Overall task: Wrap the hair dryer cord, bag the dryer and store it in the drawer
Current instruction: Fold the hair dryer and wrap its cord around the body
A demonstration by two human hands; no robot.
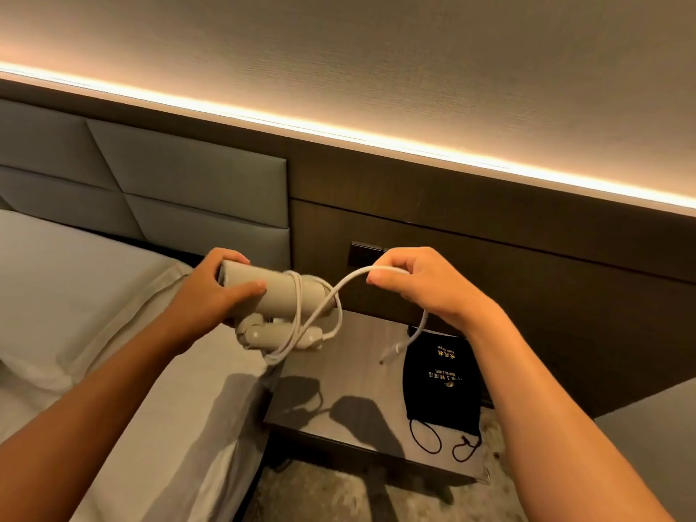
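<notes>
A beige hair dryer is held in the air by my left hand, which grips its barrel near the left end. Its folded handle hangs below. The white cord loops a few times around the barrel and handle, then arcs right into my right hand, which pinches it. The cord's plug end dangles below that hand. A black drawstring bag with gold print lies flat on the nightstand, its strings toward the front edge.
A bed with grey sheets and a padded headboard fills the left. A dark wall switch panel sits behind my hands. Grey upholstery shows at the right edge, patterned carpet below.
</notes>
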